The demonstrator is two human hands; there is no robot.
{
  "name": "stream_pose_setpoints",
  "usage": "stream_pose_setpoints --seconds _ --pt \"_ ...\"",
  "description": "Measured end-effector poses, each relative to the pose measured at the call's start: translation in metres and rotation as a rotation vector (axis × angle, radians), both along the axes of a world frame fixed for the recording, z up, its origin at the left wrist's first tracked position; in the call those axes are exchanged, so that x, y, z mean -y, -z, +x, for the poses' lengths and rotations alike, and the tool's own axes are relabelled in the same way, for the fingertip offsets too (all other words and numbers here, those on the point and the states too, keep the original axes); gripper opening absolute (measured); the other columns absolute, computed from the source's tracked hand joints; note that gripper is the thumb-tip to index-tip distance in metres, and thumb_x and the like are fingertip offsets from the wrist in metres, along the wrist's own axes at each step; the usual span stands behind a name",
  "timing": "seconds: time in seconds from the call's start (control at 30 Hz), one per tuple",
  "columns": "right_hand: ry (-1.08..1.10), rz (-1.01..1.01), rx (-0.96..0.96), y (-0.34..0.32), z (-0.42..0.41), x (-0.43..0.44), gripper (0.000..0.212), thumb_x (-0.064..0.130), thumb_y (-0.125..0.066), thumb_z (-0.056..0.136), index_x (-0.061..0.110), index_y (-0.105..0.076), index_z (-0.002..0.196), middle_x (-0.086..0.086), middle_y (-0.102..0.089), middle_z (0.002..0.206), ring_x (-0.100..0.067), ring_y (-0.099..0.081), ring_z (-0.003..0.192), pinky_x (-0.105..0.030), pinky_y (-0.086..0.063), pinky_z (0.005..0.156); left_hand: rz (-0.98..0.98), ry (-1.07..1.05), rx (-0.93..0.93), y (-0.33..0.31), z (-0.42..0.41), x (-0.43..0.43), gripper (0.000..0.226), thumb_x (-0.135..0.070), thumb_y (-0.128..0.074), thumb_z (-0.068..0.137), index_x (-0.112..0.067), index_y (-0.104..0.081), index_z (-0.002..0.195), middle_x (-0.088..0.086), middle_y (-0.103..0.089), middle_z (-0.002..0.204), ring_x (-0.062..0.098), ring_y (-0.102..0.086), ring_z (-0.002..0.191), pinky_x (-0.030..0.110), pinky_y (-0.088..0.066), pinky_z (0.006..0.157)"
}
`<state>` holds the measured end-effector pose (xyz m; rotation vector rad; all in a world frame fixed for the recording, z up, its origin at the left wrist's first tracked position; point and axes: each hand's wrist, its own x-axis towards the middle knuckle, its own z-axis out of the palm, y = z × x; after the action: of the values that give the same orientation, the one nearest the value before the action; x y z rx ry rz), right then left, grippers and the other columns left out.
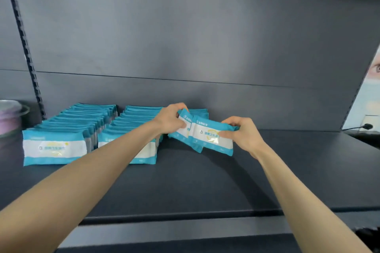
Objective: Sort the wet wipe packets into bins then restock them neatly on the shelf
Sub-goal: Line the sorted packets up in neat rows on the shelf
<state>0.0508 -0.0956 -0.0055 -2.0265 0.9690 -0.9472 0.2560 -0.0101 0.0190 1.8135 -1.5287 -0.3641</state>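
Both hands, left hand and right hand, grip teal-and-white packets above the dark shelf, beside two standing rows.

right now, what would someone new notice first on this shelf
First the middle of the dark shelf, where the left hand and right hand grip two teal-and-white wet wipe packets between them. Next, at left, two tidy rows of upright packets run front to back, with a shorter row behind the hands.
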Motion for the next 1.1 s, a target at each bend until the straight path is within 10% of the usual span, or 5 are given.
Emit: stream_pose_setpoints --seconds 0.13,0.27,0.63,0.97,1.1 --pt "0.043 -0.033 -0.036 0.004 0.012 0.012 0.018 0.000 -0.075 0.077 0.015 -0.068 0.087 0.004 -0.066 0.086 -0.010 -0.059 0.080 -0.012 -0.042 0.059 0.041 -0.068 0.208 -0.004 0.012 0.020 0.028 -0.010 -0.070 0.080 -0.014 -0.059 0.107 0.000 -0.048 0.072 0.017 -0.046 0.069 0.026 -0.036 0.061" --pt "0.071 -0.043 -0.066 0.007 0.019 0.019 0.017 0.002 -0.075 0.078 0.014 -0.067 0.087 0.003 -0.065 0.090 -0.011 -0.059 0.084 -0.011 -0.044 0.058 0.136 -0.122 0.404 -0.001 0.018 0.032 0.030 -0.006 -0.070 0.081 -0.009 -0.057 0.107 0.014 -0.055 0.119 0.031 -0.053 0.106 0.032 -0.042 0.083" --pt "0.100 -0.035 -0.082 0.019 0.043 0.038 0.018 0.006 -0.077 0.078 0.015 -0.064 0.087 0.002 -0.064 0.095 -0.010 -0.058 0.087 -0.011 -0.043 0.056 0.162 -0.175 0.769 0.003 0.024 0.049 0.030 -0.009 -0.068 0.084 -0.004 -0.049 0.106 0.015 -0.056 0.110 0.034 -0.057 0.100 0.037 -0.043 0.074" --pt "0.151 -0.330 -0.247 0.022 0.087 0.045 0.029 0.020 -0.078 0.077 0.020 -0.066 0.104 0.002 -0.041 0.115 -0.017 -0.033 0.118 -0.027 -0.030 0.100 0.291 0.000 0.881 0.000 0.043 0.054 0.081 -0.044 -0.077 0.072 -0.010 -0.041 0.136 0.006 -0.044 0.134 0.025 -0.045 0.123 0.041 -0.043 0.097" --pt "0.080 -0.408 -0.438 0.025 0.086 0.045 0.072 0.024 -0.072 0.081 0.024 -0.035 0.143 0.000 -0.015 0.153 -0.023 -0.015 0.139 -0.035 -0.019 0.110 0.341 0.036 0.966 0.013 0.042 0.066 0.092 -0.050 -0.069 0.078 -0.008 -0.023 0.146 0.009 -0.027 0.153 0.024 -0.028 0.140 0.042 -0.034 0.108"
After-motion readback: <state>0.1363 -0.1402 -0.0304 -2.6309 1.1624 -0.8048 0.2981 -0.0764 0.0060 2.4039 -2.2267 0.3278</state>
